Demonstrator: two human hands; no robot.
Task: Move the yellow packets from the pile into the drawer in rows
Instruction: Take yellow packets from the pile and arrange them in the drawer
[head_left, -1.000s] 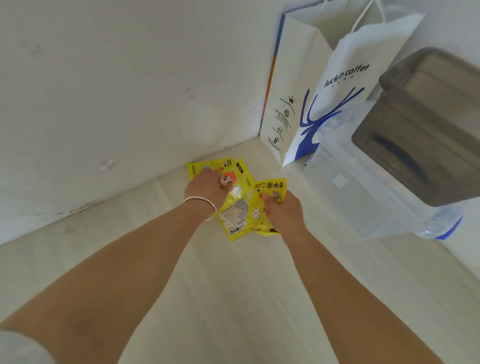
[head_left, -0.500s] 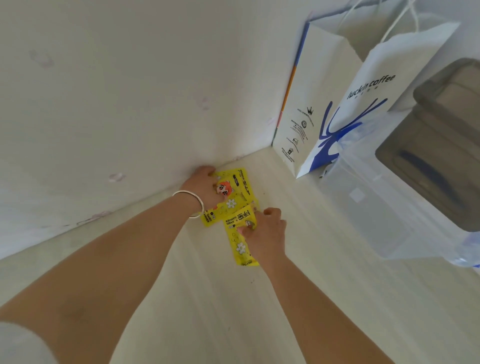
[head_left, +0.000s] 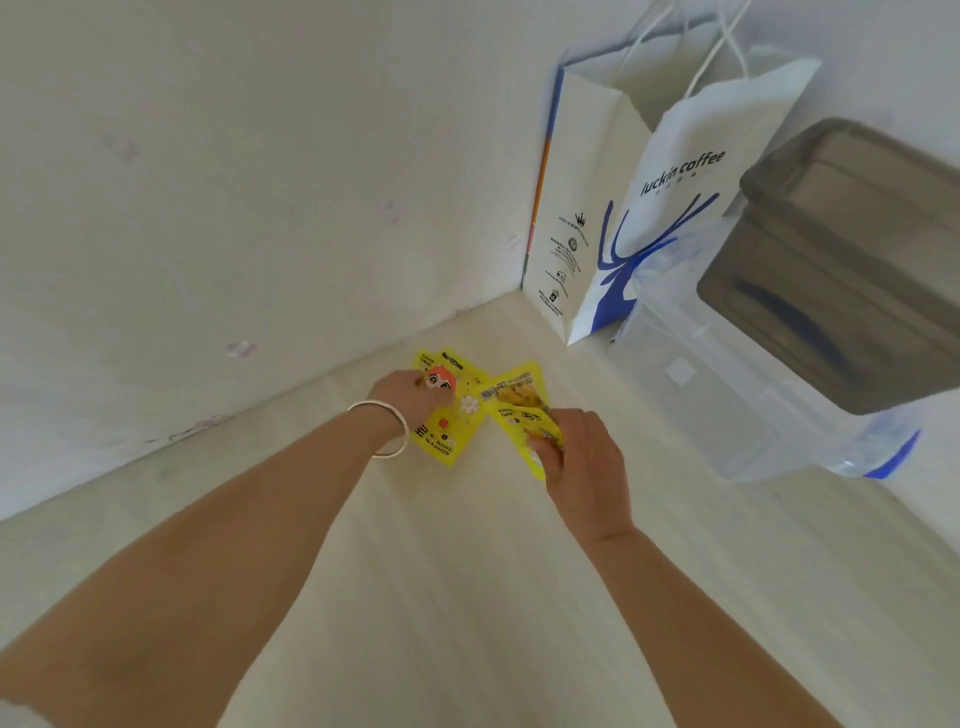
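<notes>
The yellow packets (head_left: 451, 415), bunched a moment ago, now lie fanned on the pale surface by the wall, left hand (head_left: 410, 397) pressing one, right hand (head_left: 582, 457) pinching another's corner, so sorting into rows is apparently underway.

1. The wall (head_left: 260, 182) stands close behind the yellow packets (head_left: 457, 410), blocking the far side.
2. A paper bag (head_left: 623, 234) and a clear plastic container (head_left: 727, 415) stand to the right.
3. Bare worktop (head_left: 467, 597) lies open on the near side.
</notes>
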